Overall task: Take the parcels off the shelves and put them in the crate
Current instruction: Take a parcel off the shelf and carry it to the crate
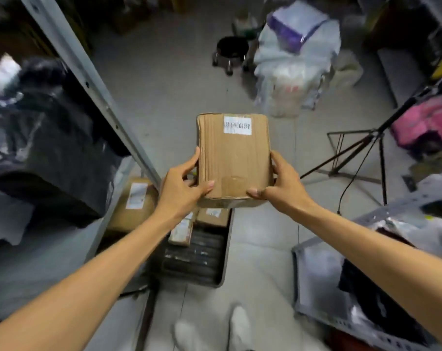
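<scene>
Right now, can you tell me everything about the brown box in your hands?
The brown box is flat, rectangular cardboard, creased and a bit dented along its left edge. A white label with dark print sits near its far end, and a shiny patch of tape shows near the near end. It is held in the air, broad face up. The left hand grips its left side and the right hand its right, thumbs on top.

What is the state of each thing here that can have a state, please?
held parcel: closed, off the ground, label facing up.
left hand: grips its left edge.
right hand: grips its right edge.
crate: on the floor, open, partly filled.
parcels in the crate: closed, lying at its far end.
tripod: standing on the floor.
</scene>
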